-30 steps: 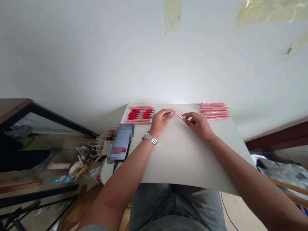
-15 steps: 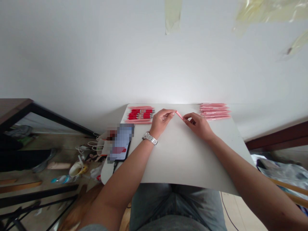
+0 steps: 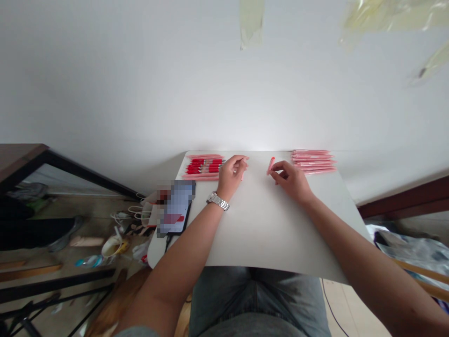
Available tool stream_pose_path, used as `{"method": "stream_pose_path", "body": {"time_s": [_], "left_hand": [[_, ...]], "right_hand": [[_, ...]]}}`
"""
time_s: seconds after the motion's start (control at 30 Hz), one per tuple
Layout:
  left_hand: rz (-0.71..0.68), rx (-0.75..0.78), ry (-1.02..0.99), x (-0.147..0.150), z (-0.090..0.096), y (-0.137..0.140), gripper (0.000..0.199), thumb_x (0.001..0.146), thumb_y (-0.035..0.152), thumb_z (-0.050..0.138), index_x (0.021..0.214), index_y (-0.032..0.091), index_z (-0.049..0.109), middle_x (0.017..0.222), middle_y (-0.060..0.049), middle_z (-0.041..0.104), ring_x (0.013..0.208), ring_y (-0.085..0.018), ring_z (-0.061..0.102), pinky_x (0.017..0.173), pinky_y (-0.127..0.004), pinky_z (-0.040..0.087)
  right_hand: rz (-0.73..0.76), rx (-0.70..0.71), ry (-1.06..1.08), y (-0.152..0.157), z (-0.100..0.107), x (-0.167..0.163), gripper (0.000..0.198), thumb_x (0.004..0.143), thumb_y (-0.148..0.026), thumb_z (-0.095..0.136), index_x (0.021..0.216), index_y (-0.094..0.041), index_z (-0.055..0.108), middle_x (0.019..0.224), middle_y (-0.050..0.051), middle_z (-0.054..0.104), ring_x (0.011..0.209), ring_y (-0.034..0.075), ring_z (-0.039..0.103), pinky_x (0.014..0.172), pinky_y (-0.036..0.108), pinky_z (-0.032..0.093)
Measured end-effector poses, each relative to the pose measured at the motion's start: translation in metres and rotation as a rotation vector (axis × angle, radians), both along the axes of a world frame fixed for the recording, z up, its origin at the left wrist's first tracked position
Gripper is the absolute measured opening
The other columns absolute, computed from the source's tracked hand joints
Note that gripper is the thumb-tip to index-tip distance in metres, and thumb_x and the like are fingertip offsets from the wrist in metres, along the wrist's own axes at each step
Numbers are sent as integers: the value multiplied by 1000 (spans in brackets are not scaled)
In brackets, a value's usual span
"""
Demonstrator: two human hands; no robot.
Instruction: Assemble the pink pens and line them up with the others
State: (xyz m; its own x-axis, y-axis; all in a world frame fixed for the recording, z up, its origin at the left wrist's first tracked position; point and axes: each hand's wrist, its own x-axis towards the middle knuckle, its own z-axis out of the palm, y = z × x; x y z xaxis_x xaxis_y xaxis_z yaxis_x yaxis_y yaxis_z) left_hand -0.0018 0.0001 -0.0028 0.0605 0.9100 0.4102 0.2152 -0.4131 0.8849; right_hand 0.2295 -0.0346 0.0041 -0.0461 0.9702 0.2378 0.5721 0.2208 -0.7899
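Slightly left of the table's middle is my left hand [image 3: 232, 175], wearing a metal watch [image 3: 218, 201]. Its fingers are pinched together; a small pale pink bit shows below them, too little to name. My right hand [image 3: 289, 180] holds a slim pink pen barrel [image 3: 271, 164] between thumb and fingertips. The barrel stands tilted, with its orange-red end up. Beside my left hand lie several red pens [image 3: 205, 167] with silvery tips, between slim pink sticks [image 3: 201, 177]. To the right of my right hand is a pile of long pink pen-like sticks [image 3: 314, 161].
The white table [image 3: 266, 234] stands against a white wall [image 3: 210, 93]. A phone [image 3: 177, 208] with a cable lies at its left edge. On the floor to the left are a cup [image 3: 111, 246] and a bottle [image 3: 89, 261]. Plastic bags [image 3: 414, 255] are at the right.
Both hands held the ends of one pink stick; now they are apart. My left hand has drawn back left, and the piece in my right hand has turned more upright.
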Motion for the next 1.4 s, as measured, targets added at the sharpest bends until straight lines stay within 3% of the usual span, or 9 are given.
{"method": "stream_pose_path", "body": {"time_s": [0.17,0.43,0.73,0.93,1.4], "left_hand": [[108,38,7,-5,0,3,28,102,45,55,104,22,70,83,-4,74,73,-15,71,74,-28,61],[263,72,142,-14,3,4,18,101,32,55,100,23,70,93,-4,76,84,-17,73,79,-28,57],[358,125,417,-17,8,2,14,98,26,54,95,23,67,90,-4,71,80,-18,63,78,-31,48],[358,117,578,-16,10,-3,9,97,24,56,94,24,65,88,-5,65,88,-22,61,84,-34,47],[316,99,708,-16,7,-5,5,93,24,65,88,25,64,89,-6,64,87,-23,60,73,-34,44]], "right_hand": [[-22,10,23,1,0,0,23,91,-46,66,95,-24,66,96,3,78,61,15,70,61,28,48],[-66,5,-6,0,4,-1,21,90,-44,65,94,-23,65,63,-2,67,57,18,67,58,28,44],[-48,36,-2,1,0,0,26,93,-50,63,95,-24,63,65,-1,68,57,19,68,59,30,46],[-68,22,-12,1,1,0,20,91,-43,66,93,-24,63,71,0,71,57,17,67,59,29,45],[-62,16,-1,1,1,0,21,92,-45,65,95,-24,64,74,1,72,60,18,68,60,29,46]]}}
